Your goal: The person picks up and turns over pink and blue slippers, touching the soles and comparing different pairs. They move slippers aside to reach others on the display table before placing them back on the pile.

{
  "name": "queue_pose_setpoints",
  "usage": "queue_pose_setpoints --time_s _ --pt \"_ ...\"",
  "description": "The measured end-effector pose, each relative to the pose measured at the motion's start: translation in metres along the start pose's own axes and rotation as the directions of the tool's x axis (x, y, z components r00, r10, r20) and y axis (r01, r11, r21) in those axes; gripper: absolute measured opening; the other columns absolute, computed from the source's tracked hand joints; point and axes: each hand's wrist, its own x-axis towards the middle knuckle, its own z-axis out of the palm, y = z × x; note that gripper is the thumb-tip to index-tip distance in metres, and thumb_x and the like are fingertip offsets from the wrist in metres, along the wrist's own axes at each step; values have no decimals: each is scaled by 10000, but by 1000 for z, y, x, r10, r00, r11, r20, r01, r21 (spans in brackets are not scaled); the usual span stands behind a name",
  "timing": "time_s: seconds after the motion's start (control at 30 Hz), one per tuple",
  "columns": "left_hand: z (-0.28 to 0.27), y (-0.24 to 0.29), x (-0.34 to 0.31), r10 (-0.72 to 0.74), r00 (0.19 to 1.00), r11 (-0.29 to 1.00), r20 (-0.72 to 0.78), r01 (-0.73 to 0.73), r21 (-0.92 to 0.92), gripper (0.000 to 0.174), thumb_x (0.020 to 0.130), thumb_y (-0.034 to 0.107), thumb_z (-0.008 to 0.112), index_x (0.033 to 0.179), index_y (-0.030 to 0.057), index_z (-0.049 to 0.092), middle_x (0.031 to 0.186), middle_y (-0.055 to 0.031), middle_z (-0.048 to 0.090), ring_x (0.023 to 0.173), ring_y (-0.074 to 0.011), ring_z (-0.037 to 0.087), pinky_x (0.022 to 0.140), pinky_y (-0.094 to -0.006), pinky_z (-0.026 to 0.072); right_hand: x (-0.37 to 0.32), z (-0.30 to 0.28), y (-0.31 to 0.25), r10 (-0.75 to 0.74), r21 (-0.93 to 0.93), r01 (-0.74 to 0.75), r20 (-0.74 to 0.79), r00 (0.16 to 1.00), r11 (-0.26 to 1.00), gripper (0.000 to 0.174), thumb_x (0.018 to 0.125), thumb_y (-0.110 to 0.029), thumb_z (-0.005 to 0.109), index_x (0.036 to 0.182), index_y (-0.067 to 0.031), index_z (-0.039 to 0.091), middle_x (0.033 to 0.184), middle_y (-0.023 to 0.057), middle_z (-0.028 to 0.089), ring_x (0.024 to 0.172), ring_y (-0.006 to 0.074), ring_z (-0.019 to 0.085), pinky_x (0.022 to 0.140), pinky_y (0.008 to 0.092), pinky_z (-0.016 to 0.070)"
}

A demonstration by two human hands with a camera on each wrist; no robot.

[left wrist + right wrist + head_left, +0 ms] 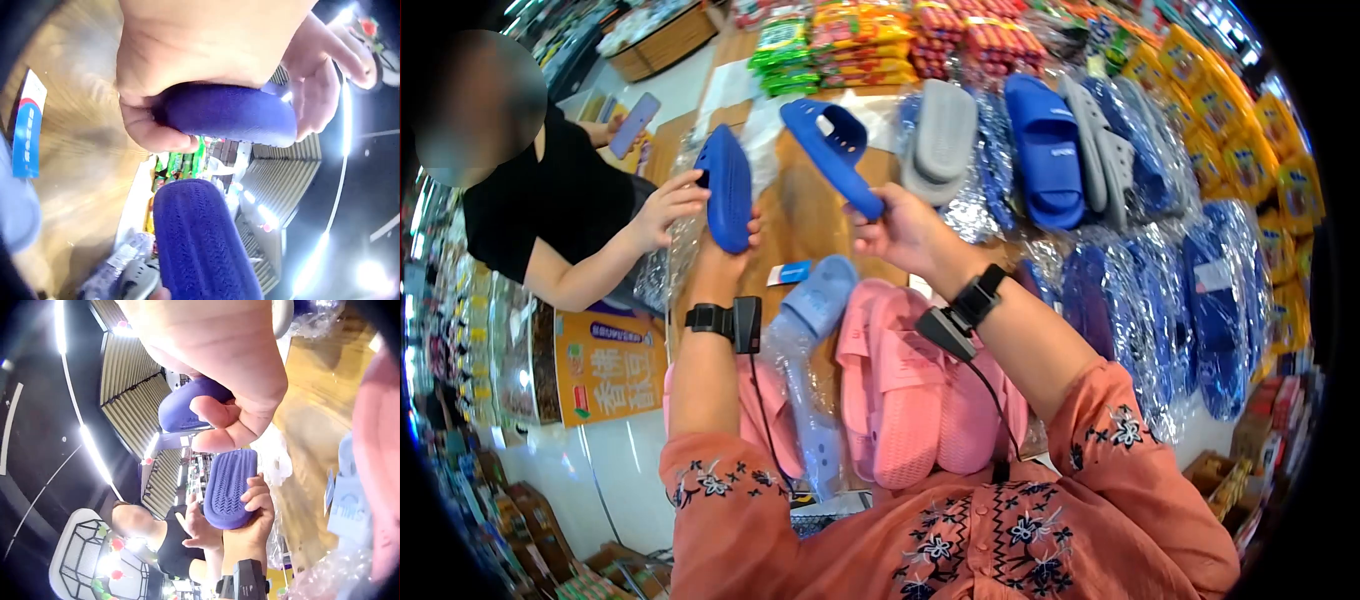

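My left hand [722, 264] grips a blue slipper [732, 195] near its lower end, sole side showing, tilted upright above the table. Fingers curl round its edge in the left wrist view. My right hand [912, 232] pinches the end of a second blue slipper [832, 155], its holed strap turned up and away from me. In the right wrist view, thumb and fingers close on that slipper [194, 406]. Another person's hand [668, 212] reaches to the left slipper's side, fingertips right at its strap.
Pink slippers [910, 400] and light blue slippers [815, 300] lie nearest me on the wooden table [800, 215]. Grey slippers [945, 130] and blue slippers [1045, 150], several bagged, fill the right. Snack packs [860, 45] line the back. The person in black [550, 220] holds a phone [635, 125].
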Motion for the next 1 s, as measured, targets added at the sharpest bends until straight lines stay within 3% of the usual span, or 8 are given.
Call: queue_pose_setpoints --time_s 0.17,0.27,0.33,0.4,0.5,0.67,0.83,1.0 --pt "-54 -14 46 302 858 707 -415 90 701 195 998 240 507 1013 79 618 846 -79 625 614 -192 580 516 -348 449 -5 -5 -6 -72 -191 32 -204 976 981 185 1038 -192 471 1023 -17 531 753 51 553 577 151 562 610 410 616" --pt "-74 -26 61 488 786 453 -380 144 880 261 988 211 481 965 -9 619 943 -167 656 779 -283 658 626 -466 501 -1 -14 -7 -86 -257 10 -285 955 966 173 1041 -189 499 1029 -20 530 790 55 558 584 142 565 585 389 617" --pt "-103 -30 66 585 810 53 -36 6 999 267 985 190 465 1016 -20 626 1039 -225 663 882 -345 667 707 -486 511 4 -18 -5 -78 -305 -34 -347 935 952 162 1039 -186 511 1037 -25 531 822 59 564 587 145 567 590 393 620" --pt "-120 -21 70 523 845 -264 111 36 964 285 984 180 452 1051 -34 628 1106 -273 659 973 -397 657 784 -502 507 13 -27 0 -58 -307 -60 -361 931 950 159 1035 -182 525 1057 -25 535 872 67 568 606 151 574 602 401 627" --pt "-93 -8 71 369 929 -574 0 228 787 310 985 186 447 1073 -50 628 1141 -309 647 1052 -442 627 861 -508 489 18 -40 0 -63 -338 -76 -381 923 938 170 1033 -182 540 1094 -23 540 938 80 573 649 163 588 620 416 637" --pt "-68 5 57 338 941 -634 28 205 746 329 989 222 471 1079 -49 635 1128 -300 657 1058 -442 628 877 -491 490 16 -36 2 -73 -357 -83 -402 913 930 209 1042 -143 522 1152 34 529 1011 143 594 733 250 616 707 454 633" --pt "-36 8 20 274 959 -521 74 84 849 351 993 257 495 1086 -48 642 1115 -292 668 1065 -441 628 893 -473 491 18 -55 6 -73 -502 -146 -391 918 853 358 1000 -120 540 1282 94 484 1209 229 589 1055 394 662 888 504 584" --pt "38 10 -38 -129 990 -367 -61 10 930 399 1001 309 524 1129 -47 649 1128 -276 680 1081 -420 640 917 -437 495 -18 -20 -13 -214 -630 8 -252 944 776 404 987 -210 585 1298 37 509 1205 180 609 1094 353 659 863 435 566"
